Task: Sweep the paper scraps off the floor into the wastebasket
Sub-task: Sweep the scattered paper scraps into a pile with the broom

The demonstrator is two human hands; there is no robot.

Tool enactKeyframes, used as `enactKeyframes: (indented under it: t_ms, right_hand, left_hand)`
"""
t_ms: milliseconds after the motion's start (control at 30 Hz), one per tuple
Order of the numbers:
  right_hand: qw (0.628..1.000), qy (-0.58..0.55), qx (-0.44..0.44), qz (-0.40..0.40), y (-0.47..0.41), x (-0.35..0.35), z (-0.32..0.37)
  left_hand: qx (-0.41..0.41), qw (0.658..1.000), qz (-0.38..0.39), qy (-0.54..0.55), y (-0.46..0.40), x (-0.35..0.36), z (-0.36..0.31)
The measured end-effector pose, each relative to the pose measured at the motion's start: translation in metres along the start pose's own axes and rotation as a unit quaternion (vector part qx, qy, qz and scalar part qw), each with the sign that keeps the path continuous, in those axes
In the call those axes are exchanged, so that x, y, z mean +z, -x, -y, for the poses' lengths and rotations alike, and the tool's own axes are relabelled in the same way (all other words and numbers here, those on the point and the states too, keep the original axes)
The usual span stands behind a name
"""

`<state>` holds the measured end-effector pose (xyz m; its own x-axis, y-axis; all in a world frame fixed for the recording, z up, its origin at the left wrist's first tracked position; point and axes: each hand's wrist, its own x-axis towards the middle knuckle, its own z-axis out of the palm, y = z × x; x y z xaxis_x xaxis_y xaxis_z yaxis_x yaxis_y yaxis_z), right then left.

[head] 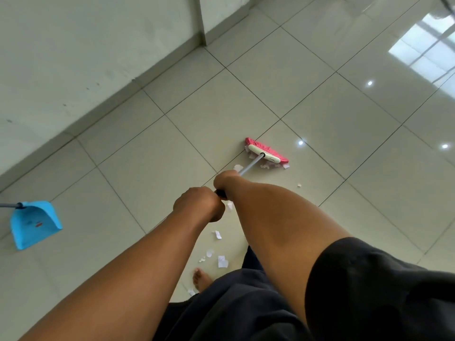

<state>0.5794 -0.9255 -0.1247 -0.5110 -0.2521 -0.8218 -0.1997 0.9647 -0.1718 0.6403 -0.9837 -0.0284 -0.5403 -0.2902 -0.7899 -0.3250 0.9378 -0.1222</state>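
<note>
1. Head view looks down on a tiled floor (307, 99) with both bare arms stretched forward over it.
2. Both hands grip the broom handle (250, 166): the left hand (198, 204) curls round the dark upper end, and the right hand (225, 180) curls round the shaft just ahead of it, the two hands almost touching.
3. A pink-bristled broom head (267, 152) with a pale top bar rests on the floor beyond the hands, bristles down.
4. Paper scraps (270, 165) lie bunched against the near edge of the bristles; one small scrap (299, 185) lies apart to the right.
5. More white scraps (222, 261) are scattered on the floor closer in, between the arms and just ahead of a bare foot (200, 279).
6. A blue dustpan (34, 223) sits on the floor well to the left, near the wall (73, 57), its handle running out of view.
7. Dark clothing (246, 303) fills the lower edge.
</note>
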Motion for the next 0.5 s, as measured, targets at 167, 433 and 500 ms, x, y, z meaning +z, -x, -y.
enactKeyframes:
  t_ms: [167,433,500]
  right_hand:
    - [0.999,-0.04,0.009,0.01,0.023,0.069,0.076]
    - [0.985,-0.157,0.068,-0.02,0.071,0.123,0.111]
    - [0.971,-0.217,0.095,-0.027,0.07,0.128,0.094]
  left_hand:
    - [0.001,1.0,-0.002,-0.023,0.031,0.051,0.087]
    - [0.04,0.998,-0.029,-0.05,0.071,0.081,0.142]
    - [0.056,0.996,-0.035,-0.061,0.079,0.082,0.13]
